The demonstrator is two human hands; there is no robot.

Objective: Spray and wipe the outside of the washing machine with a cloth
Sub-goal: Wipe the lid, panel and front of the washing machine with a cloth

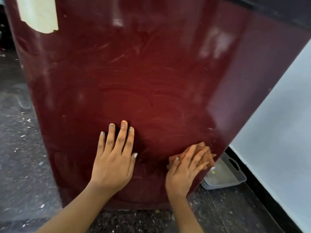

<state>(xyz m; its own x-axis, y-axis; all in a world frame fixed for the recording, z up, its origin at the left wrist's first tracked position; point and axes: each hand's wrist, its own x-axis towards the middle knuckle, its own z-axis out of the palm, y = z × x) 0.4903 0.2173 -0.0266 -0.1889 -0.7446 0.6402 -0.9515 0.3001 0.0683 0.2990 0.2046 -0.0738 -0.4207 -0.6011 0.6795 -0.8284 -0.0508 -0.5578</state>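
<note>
Well, starting at the far left, we see the dark speckled floor (20, 148), littered with pale flecks, and its upper left corner runs into shadow where we cannot make anything out. Above it, a cream sticker (39, 13) on the washing machine (134, 73) is cut off by the top edge, its lower edge torn and uneven. The maroon panel fills most of our view, smeared with curved streaks; its top is out of sight.

Our left hand (114, 162) lies flat on the lower panel, fingers spread and pointing up, holding nothing. Just to its right, apart from it, our right hand (185, 170) presses the orange cloth (202, 154) against the panel near the machine's lower right edge. The cloth is bunched under the fingers, so most of it is hidden and only its upper folds show.

Beyond that edge a grey perforated basket (235, 175) sits on the floor, partly hidden behind the machine; what it holds is too blurred to tell. Farthest right stands a pale wall (277, 123).
</note>
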